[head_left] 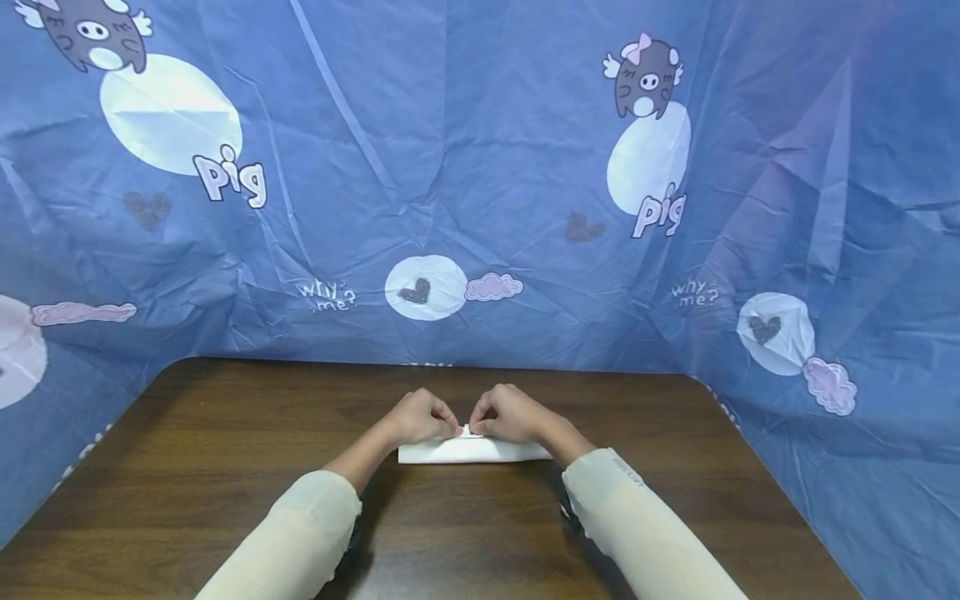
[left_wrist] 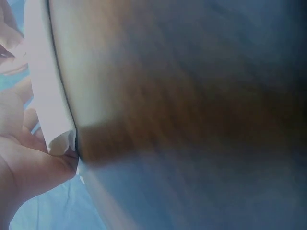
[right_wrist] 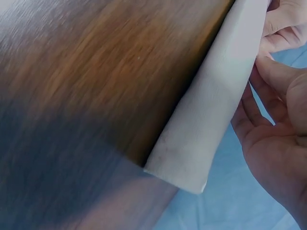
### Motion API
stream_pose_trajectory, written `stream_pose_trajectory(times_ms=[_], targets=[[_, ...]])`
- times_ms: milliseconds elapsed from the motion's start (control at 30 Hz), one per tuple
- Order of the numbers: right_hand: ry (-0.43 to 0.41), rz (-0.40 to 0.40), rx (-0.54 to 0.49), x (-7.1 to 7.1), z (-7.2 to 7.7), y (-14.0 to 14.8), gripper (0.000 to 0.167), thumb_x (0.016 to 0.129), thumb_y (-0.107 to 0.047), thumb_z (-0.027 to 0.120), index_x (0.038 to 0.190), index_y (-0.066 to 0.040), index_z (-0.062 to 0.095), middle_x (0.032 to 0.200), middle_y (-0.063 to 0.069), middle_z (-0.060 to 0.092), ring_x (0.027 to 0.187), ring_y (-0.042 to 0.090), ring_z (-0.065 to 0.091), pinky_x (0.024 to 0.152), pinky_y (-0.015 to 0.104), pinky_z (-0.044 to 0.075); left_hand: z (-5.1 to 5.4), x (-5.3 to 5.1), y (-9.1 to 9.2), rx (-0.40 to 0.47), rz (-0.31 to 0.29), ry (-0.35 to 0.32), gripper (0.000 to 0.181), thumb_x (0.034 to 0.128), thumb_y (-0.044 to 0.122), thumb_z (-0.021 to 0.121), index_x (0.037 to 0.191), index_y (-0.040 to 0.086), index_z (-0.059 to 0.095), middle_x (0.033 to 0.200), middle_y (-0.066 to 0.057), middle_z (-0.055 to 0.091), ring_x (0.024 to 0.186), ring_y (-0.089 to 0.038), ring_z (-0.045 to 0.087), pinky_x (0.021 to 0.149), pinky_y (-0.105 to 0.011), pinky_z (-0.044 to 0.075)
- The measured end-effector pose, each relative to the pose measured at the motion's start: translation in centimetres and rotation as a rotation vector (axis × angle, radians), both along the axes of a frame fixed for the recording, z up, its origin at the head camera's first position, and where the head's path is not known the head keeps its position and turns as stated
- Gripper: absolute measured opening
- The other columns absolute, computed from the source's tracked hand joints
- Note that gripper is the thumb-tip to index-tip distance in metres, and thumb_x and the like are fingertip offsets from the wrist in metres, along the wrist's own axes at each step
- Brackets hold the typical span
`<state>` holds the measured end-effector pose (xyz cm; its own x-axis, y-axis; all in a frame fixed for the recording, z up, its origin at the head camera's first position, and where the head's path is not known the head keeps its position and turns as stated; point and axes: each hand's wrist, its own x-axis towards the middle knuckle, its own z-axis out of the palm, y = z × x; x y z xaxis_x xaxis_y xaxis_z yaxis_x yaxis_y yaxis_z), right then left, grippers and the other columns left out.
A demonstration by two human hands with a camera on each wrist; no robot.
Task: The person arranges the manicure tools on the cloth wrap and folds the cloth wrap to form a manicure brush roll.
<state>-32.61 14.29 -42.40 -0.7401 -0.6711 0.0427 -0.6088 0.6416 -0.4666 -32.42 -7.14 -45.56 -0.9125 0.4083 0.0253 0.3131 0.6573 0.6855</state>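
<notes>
A white folded cloth [head_left: 474, 452] lies as a long narrow strip across the middle of the table. At its far edge, my left hand [head_left: 423, 417] pinches the material between thumb and fingers. Close beside it, my right hand [head_left: 516, 414] pinches the same edge, with a small raised bit of white between the two hands. In the left wrist view the cloth [left_wrist: 45, 72] shows a rounded, layered end near the left palm [left_wrist: 36, 158]. The right wrist view shows its other end [right_wrist: 180, 163] flat and squared, with the right hand [right_wrist: 283, 129] along the far side.
The brown wooden table [head_left: 465, 525] has rounded far corners. Behind and at both sides hangs a blue printed curtain [head_left: 510, 183] with pigs, hearts and clouds. Pale sleeves [head_left: 300, 525] cover both forearms.
</notes>
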Motion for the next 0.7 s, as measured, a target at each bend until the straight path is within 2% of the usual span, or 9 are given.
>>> stream_pose_trajectory(times_ms=[167, 433, 700], targets=[[-0.027, -0.022, -0.01, -0.11, -0.09, -0.38, 0.007, 0.089, -0.007, 0.077, 0.083, -0.01, 0.078, 0.079, -0.007, 0.071, 0.076, 0.003, 0.06, 0.074, 0.025, 0.051, 0.05, 0.07, 0.03, -0.003, 0.002, 0.001, 0.007, 0.0866, 0.021, 0.081, 0.083, 0.014, 0.081, 0.081, 0.006, 0.075, 0.078, -0.008, 0.058, 0.077, -0.029, 0.048], [-0.06, -0.025, 0.042, -0.34, 0.38, -0.35, 0.011, 0.087, -0.006, 0.075, 0.081, -0.014, 0.078, 0.076, -0.012, 0.07, 0.073, 0.002, 0.058, 0.075, 0.024, 0.049, 0.12, 0.21, 0.14, 0.015, 0.011, -0.025, 0.008, 0.0866, 0.021, 0.082, 0.084, 0.014, 0.081, 0.082, 0.005, 0.075, 0.078, -0.009, 0.057, 0.076, -0.028, 0.047], [-0.018, 0.01, 0.039, -0.75, 0.11, 0.37, 0.006, 0.089, -0.012, 0.078, 0.085, -0.015, 0.08, 0.078, -0.012, 0.071, 0.074, 0.001, 0.06, 0.074, 0.024, 0.05, -0.01, 0.02, 0.24, 0.001, 0.003, -0.012, 0.004, 0.086, 0.017, 0.081, 0.084, 0.014, 0.081, 0.086, 0.005, 0.076, 0.084, -0.009, 0.06, 0.081, -0.03, 0.049]])
